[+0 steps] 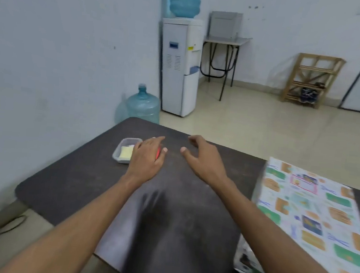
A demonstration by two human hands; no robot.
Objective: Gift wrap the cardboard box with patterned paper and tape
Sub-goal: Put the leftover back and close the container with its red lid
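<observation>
Wrapped box [313,208], covered in patterned paper, lying flat at the right side of the dark tabletop [188,221]; its long axis runs from the far tabletop edge toward the viewer, slanting to the lower right, where the frame's border cuts it off; its far short edge lies close to the tabletop's far edge, and its left long edge faces a broad bare stretch of tabletop; left hand [148,157] laid palm down over a small red object [158,153], fingers extended across it and thumb beside it, though whether it actually grips cannot be told; just beside this hand, on its left, a small clear container [121,152] holding something pale yellow, near the rounded far left corner; right hand [205,161] above the tabletop, well apart from the box, fingers spread and loosely curled, holding nothing; beyond the far edge, a water dispenser [180,65] and a blue bottle [143,105] on the floor
</observation>
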